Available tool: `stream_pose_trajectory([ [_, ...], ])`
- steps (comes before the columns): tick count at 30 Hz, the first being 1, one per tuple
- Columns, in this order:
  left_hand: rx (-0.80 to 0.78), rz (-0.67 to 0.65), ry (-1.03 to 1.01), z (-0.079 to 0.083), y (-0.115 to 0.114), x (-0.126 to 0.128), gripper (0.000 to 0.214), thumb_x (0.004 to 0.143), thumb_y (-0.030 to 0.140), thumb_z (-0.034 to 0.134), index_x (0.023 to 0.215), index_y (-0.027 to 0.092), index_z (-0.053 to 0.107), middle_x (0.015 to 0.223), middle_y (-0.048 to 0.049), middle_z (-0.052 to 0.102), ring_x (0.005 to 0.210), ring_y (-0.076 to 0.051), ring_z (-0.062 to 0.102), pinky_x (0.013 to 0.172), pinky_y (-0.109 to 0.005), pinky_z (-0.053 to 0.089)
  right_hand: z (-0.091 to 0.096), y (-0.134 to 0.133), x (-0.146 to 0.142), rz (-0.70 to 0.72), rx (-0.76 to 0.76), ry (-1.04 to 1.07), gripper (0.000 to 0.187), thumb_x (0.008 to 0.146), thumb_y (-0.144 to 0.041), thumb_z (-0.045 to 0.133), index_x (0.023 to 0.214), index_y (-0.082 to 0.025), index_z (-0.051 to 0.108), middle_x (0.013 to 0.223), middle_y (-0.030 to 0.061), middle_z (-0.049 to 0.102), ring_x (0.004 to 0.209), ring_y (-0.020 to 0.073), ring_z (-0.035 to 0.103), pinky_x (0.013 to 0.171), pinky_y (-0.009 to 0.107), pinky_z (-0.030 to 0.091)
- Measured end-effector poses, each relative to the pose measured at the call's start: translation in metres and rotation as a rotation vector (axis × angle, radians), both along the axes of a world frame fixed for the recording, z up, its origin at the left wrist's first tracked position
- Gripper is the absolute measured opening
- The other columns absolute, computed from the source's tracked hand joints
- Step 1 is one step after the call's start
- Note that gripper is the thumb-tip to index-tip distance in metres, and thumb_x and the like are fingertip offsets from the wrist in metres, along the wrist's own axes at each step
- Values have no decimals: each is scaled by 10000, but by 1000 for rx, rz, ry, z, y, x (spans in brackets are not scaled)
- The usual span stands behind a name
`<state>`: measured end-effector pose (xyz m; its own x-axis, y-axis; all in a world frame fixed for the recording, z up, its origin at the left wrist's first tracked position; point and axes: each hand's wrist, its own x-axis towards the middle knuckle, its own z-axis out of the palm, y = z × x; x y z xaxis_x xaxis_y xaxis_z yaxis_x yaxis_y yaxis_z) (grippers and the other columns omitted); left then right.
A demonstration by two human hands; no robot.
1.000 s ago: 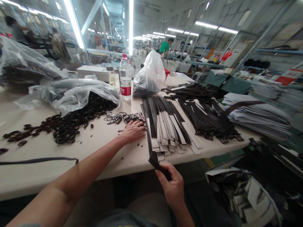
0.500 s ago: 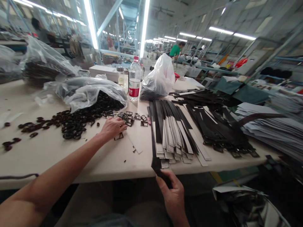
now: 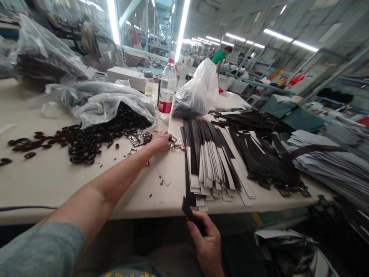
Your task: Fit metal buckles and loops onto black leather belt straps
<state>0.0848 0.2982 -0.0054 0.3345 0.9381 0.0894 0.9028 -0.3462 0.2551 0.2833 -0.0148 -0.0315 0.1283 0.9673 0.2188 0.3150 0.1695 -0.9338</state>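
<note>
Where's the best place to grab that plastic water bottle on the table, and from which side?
Grip the plastic water bottle around its straight middle, at the red label, from the near side with your left hand. It stands upright, and the white plastic bag crowds its right, so the near side seems best.

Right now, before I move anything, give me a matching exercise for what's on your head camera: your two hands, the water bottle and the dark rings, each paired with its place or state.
1. left hand
2. right hand
3. water bottle
4. dark rings

A. spilling from a clear bag
B. upright beside a white bag
C. holding a dark strap
D. beside metal buckles

Pairs: 1-D, 2-C, 3-B, 4-A
</note>
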Motion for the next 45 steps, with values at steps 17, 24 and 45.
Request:
stream_pose_trajectory([
  [17,176,248,-232,15,-66,-181,245,824,382,620,863,190,769,1059,-100,716,972,-255,657,920,-352,474,-11,9,-6,40,-37,-40,194,902,-364,711,1038,-226,717,977,23,735,898,209,683,808,242,540],
  [24,236,394,-490,27,-89,-203,248,783,414,656,735,186,738,785,-57,706,767,-215,626,797,-344,466,-4,15,-16,31,13,-148,183,903,-394,711,947,-217,712,832,0,693,753,190,647,704,233,524],
  [45,-12,372,-686,23,-144,-205,307,834,451,601,764,176,719,665,-7,658,624,-150,554,623,-269,401,-2,76,-63,24,89,-502,454,937,-642,520,911,-226,698,822,27,716,747,247,679,688,314,458],
])
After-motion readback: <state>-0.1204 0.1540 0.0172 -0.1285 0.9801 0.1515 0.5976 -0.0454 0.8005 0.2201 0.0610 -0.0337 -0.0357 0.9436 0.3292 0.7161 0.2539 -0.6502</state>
